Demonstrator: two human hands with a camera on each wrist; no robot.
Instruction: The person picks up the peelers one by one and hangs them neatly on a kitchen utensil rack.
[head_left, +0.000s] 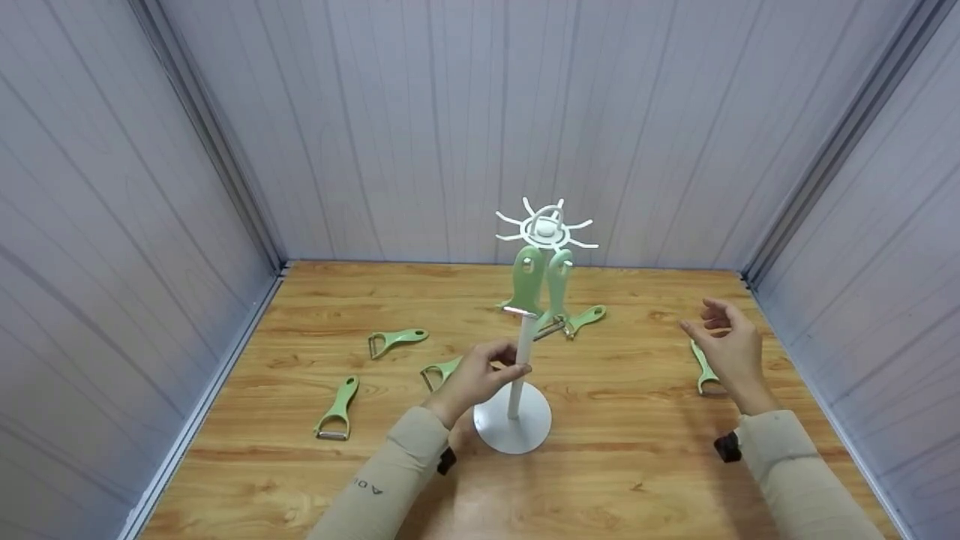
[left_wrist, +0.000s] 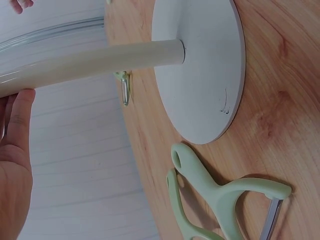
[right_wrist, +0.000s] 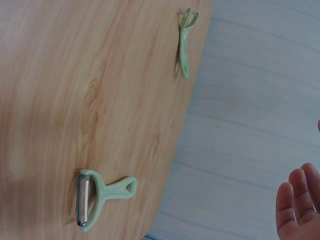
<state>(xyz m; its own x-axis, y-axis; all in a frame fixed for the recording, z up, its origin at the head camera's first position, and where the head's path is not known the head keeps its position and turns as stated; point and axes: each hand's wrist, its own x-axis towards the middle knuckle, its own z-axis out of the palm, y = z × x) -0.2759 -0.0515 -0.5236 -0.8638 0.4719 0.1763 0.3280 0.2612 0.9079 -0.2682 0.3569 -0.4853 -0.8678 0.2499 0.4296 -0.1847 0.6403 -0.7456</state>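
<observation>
My left hand (head_left: 480, 375) grips the pole (head_left: 526, 341) of a white stand, thumb and fingers about its middle. The stand's round base (head_left: 534, 431) rests on the table, and a ring of curved hooks (head_left: 546, 231) crowns it. Two green Y-shaped peelers hang by their handle holes from hooks: a darker peeler (head_left: 527, 281) and a paler peeler (head_left: 557, 281). At the right, my right hand (head_left: 733, 352) holds nothing, its fingers loosely bent above a light green peeler (head_left: 703, 367). That same peeler (right_wrist: 100, 195) shows whole in the right wrist view, apart from the fingertips.
More green peelers lie on the wooden table (head_left: 615, 465): one peeler (head_left: 405, 337) and another peeler (head_left: 341, 405) at left, one peeler (head_left: 442, 367) partly behind my left hand, one peeler (head_left: 587, 319) behind the stand. Pale panel walls (head_left: 465, 135) enclose the back and sides.
</observation>
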